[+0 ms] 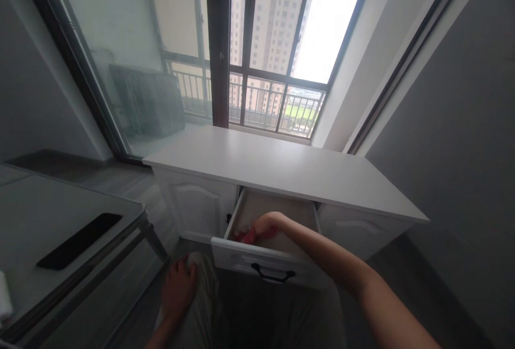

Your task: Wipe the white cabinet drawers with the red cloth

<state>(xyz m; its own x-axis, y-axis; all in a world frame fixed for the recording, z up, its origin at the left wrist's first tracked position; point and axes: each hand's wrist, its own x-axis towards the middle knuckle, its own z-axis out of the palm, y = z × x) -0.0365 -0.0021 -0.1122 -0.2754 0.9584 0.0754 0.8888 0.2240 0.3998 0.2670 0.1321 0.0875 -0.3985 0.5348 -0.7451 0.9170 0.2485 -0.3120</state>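
The drawer of a white cabinet is pulled out in front of me, with a black handle on its face. My right hand reaches down inside it and grips a crumpled red cloth near the drawer's left front corner. Its fingers are partly hidden by the red material, which also shows to the right of the wrist. On my left knee rests my left hand, fingers laid over the trouser leg, holding nothing.
The white cabinet top overhangs the drawer, and a closed cabinet door stands left of it. At my left is a table with a flat black object on it. Glass sliding doors stand behind the cabinet.
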